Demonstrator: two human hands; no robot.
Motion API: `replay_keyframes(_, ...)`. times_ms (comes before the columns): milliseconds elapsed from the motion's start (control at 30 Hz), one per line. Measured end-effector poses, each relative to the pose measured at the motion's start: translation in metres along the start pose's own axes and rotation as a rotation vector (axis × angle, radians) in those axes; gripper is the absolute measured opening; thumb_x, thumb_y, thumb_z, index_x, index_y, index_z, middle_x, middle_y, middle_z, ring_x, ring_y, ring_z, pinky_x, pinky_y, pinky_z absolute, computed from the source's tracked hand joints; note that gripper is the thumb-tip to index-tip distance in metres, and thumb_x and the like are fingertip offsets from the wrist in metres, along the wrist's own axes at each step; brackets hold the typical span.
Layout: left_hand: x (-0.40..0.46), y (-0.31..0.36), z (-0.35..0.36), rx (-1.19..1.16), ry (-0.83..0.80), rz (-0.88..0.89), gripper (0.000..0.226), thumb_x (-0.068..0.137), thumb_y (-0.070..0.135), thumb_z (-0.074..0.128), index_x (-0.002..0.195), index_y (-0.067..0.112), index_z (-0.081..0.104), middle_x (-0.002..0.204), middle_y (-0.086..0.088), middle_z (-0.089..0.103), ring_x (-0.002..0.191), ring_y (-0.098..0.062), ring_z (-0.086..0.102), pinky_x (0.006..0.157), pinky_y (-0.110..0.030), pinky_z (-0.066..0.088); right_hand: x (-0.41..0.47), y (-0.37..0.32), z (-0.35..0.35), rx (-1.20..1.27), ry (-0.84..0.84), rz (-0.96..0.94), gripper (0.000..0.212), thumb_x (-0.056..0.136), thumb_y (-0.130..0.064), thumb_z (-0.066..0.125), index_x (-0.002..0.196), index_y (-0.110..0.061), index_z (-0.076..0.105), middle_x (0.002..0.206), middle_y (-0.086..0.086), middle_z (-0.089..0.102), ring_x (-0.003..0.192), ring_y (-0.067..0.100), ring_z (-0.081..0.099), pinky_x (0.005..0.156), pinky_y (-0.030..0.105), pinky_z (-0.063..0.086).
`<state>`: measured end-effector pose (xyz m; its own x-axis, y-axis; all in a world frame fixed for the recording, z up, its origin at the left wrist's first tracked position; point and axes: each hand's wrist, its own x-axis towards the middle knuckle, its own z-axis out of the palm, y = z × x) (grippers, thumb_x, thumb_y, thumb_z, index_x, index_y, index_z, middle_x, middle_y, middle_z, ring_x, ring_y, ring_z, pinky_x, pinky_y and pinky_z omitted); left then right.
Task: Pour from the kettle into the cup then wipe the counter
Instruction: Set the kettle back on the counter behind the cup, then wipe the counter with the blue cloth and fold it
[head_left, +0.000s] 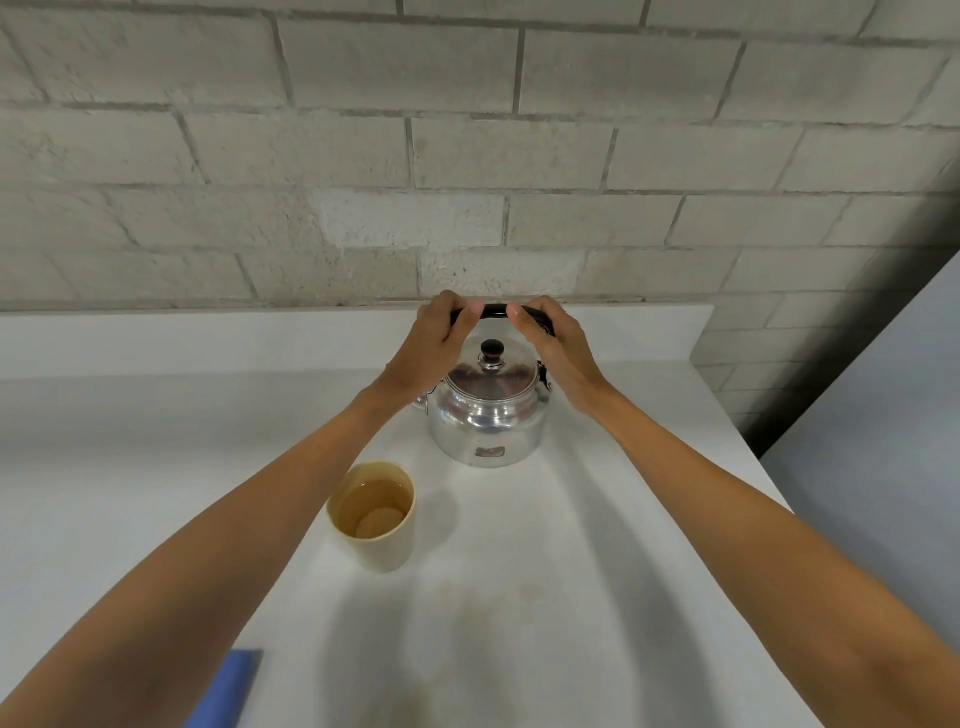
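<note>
A shiny metal kettle (488, 410) with a black lid knob stands upright on the white counter (597, 545), near the back wall. Its black handle arches over the lid. My left hand (439, 338) grips the handle's left end and my right hand (553, 343) grips its right end. The spout is mostly hidden behind my left wrist. A cream cup (375, 517) stands in front of the kettle, a little to the left, under my left forearm, with liquid inside.
A blue cloth corner (231, 688) lies at the counter's near left edge. A grey block wall rises behind a low white ledge. The counter ends at the right, beside a pale panel. Faint brownish stains mark the counter in front of the cup.
</note>
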<state>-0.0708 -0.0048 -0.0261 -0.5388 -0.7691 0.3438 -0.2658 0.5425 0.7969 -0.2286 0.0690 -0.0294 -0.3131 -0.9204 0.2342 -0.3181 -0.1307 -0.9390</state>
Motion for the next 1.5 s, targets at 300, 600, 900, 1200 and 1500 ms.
replay_keyframes(300, -0.022, 0.011, -0.011, 0.069, -0.092, -0.073, 0.077, 0.084, 0.062, 0.047, 0.148, 0.031, 0.017, 0.156, 0.002, 0.023, 0.143, -0.021, 0.015, 0.109, -0.037, 0.018, -0.017, -0.036, -0.008, -0.298, -0.055, -0.177, 0.05, 0.09, -0.038, 0.063, 0.137, -0.028, 0.05, 0.144, -0.004, 0.039, 0.137, 0.016, 0.035, 0.116, 0.039, 0.027)
replay_keyframes(600, -0.076, 0.056, -0.032, 0.135, 0.07, 0.045, 0.051, 0.083, 0.048, 0.061, 0.128, 0.027, 0.049, 0.134, 0.005, 0.049, 0.125, -0.019, 0.04, 0.094, -0.023, 0.034, -0.073, -0.081, -0.015, -0.216, 0.022, -0.27, 0.038, 0.093, -0.025, 0.061, 0.13, -0.022, 0.052, 0.116, -0.008, 0.061, 0.101, -0.004, 0.058, 0.088, 0.008, 0.044)
replay_keyframes(900, -0.161, 0.089, -0.045, 0.012, 0.193, 0.028, 0.023, 0.079, 0.037, 0.069, 0.098, 0.026, 0.063, 0.1, 0.013, 0.057, 0.09, -0.001, 0.057, 0.071, -0.011, 0.046, -0.152, -0.102, -0.007, -0.024, 0.007, -0.231, 0.017, 0.095, -0.018, 0.057, 0.11, -0.013, 0.062, 0.076, 0.002, 0.068, 0.065, 0.007, 0.064, 0.065, 0.017, 0.051)
replay_keyframes(1200, -0.255, 0.101, -0.048, -0.084, 0.22, -0.11, 0.01, 0.079, 0.027, 0.072, 0.081, 0.019, 0.068, 0.08, 0.005, 0.069, 0.068, -0.002, 0.056, 0.061, -0.008, 0.04, -0.22, -0.093, 0.033, 0.031, -0.013, -0.099, 0.02, 0.096, -0.032, 0.054, 0.087, -0.02, 0.067, 0.047, -0.005, 0.05, 0.042, 0.003, 0.041, 0.046, 0.015, 0.034)
replay_keyframes(1500, -0.334, 0.076, -0.056, -0.03, 0.3, -0.296, 0.01, 0.082, 0.033, 0.069, 0.076, 0.026, 0.066, 0.073, 0.011, 0.068, 0.071, -0.014, 0.061, 0.068, -0.027, 0.05, -0.266, -0.076, 0.087, 0.071, -0.133, -0.013, 0.027, 0.097, -0.031, 0.051, 0.078, -0.015, 0.061, 0.05, -0.004, 0.047, 0.046, 0.004, 0.042, 0.052, 0.013, 0.037)
